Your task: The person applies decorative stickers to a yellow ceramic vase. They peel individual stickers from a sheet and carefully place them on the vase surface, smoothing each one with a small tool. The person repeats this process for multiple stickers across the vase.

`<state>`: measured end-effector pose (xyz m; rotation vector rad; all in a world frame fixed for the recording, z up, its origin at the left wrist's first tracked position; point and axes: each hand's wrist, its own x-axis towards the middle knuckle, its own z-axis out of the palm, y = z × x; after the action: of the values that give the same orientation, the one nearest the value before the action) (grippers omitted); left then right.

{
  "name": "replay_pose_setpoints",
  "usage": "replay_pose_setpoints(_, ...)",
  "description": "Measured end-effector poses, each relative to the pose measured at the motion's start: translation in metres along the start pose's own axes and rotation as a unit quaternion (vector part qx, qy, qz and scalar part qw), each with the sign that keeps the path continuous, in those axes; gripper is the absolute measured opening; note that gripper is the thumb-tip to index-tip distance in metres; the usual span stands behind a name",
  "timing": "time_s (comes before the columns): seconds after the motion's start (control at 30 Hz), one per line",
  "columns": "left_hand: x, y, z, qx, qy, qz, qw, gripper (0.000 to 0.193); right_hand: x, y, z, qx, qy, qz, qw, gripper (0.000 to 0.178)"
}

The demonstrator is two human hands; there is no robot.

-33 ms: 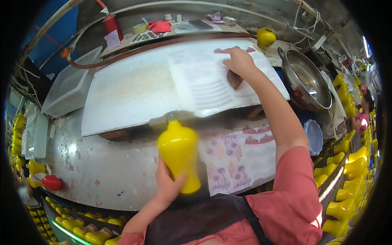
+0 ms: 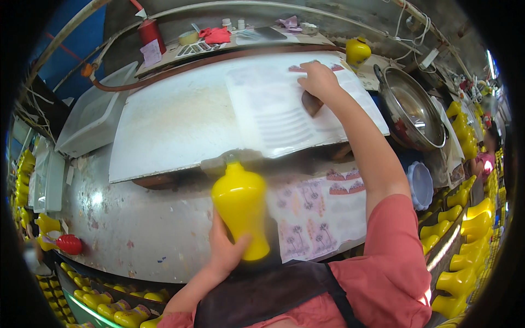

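Note:
A glossy yellow vase [image 2: 239, 199] stands upright near my body at the middle of the bench, its narrow neck touching or close to a grey block at the board's edge. My left hand [image 2: 227, 243] is closed around its lower left side. Reaching far over the white board, my right hand [image 2: 320, 82] is at a wet decal sheet [image 2: 276, 117]. Its fingertips are at a strip of red-brown patterned decals [image 2: 298, 69]. A flat dark brown piece, like a scraper [image 2: 312, 104], sticks out below that palm; the fingers' grip on it is partly hidden.
Printed flower decals [image 2: 311, 210] lie on the metal bench below the board. A steel basin [image 2: 410, 106] and a blue-grey bowl [image 2: 420, 186] stand to the right, a white plastic tub [image 2: 98, 112] to the left. Another yellow vase [image 2: 357, 52] is behind; several more line both sides.

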<state>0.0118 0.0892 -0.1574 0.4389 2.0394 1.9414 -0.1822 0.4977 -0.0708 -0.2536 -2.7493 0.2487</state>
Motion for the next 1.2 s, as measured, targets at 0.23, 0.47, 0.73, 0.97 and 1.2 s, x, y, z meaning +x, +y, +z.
replay_pose_setpoints(0.23, 0.000, -0.004, -0.002, -0.009, 0.003, 0.030, 1.000, 0.087, 0.038, 0.002, 0.023, -0.132, -0.160, 0.075, 0.976, 0.034)
replay_pose_setpoints(0.47, -0.002, -0.002, 0.000, -0.039, -0.005, 0.016, 0.999, 0.088, -0.075, 0.005, -0.028, -0.105, -0.132, -0.059, 0.984, 0.038)
replay_pose_setpoints(0.73, -0.004, 0.000, 0.009, 0.034, 0.050, 0.105, 0.993, 0.083, -0.191, -0.030, -0.066, -0.035, -0.084, -0.099, 0.991, 0.027)
replay_pose_setpoints(0.97, -0.017, -0.004, 0.006, 0.069, 0.029, 0.083, 0.994, 0.086, -0.190, -0.011, -0.033, -0.102, 0.069, -0.148, 0.981, 0.013)
replay_pose_setpoints(1.2, -0.043, 0.009, 0.009, 0.317, 0.054, 0.183, 0.929, 0.092, -0.195, -0.014, -0.054, 0.234, 0.048, -0.043, 0.970, 0.018)
